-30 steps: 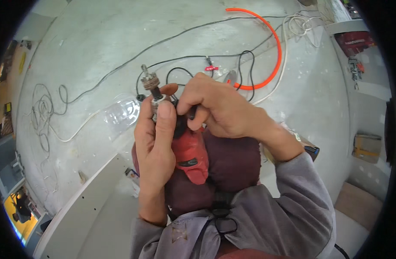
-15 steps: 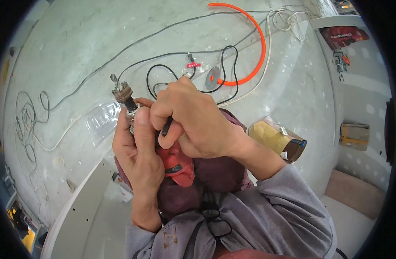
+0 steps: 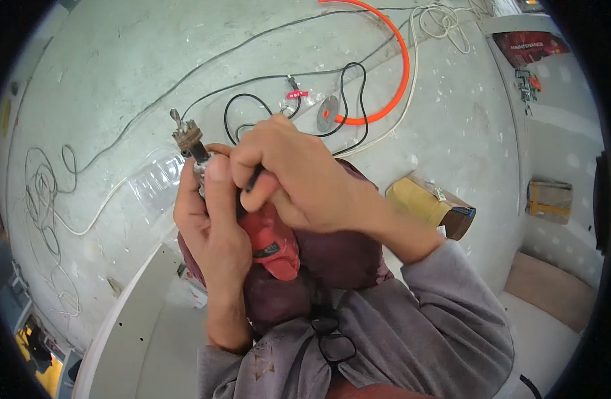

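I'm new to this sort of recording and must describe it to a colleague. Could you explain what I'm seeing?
There's no machine moving things: these are a person's bare hands. A wide fisheye camera on the person's head looks down, so straight edges bend near the rim. The left hand grips the front of a red power tool, just behind a toothed bit. The right hand pinches a small black piece, mostly hidden by the fingers. On the pale floor beyond lie cables, an orange hose, a grey disc and clear plastic.
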Available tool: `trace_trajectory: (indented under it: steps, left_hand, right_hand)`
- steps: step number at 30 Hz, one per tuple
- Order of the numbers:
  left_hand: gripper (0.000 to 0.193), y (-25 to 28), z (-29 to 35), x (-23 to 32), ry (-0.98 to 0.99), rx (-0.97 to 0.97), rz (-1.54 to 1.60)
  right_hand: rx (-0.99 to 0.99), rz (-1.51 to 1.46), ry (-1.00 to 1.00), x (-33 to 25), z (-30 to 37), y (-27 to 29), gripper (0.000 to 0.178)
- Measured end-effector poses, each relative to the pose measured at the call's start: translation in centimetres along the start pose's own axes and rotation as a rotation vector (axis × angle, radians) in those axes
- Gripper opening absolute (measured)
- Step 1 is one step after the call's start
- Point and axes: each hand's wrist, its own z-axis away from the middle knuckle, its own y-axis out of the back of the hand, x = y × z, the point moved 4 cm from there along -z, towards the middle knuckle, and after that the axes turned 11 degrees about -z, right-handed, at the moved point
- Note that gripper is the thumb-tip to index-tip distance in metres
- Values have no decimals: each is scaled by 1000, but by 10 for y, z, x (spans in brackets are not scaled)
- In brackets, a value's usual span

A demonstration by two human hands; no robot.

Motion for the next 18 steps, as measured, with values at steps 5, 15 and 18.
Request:
trace_trajectory:
  steps: [5,15,18]
  left_hand:
    - [39,6,2,-3,-18,-95,40]
    - [62,5,9,-3,116,-99,-240]
    - [64,0,4,-5,121,-81,-99]
  right_hand:
    - [-123,58,225,0,-7,8,26]
    - [345,109,-307,51,25,126,14]
    - [362,616,-559,123,124,212,17]
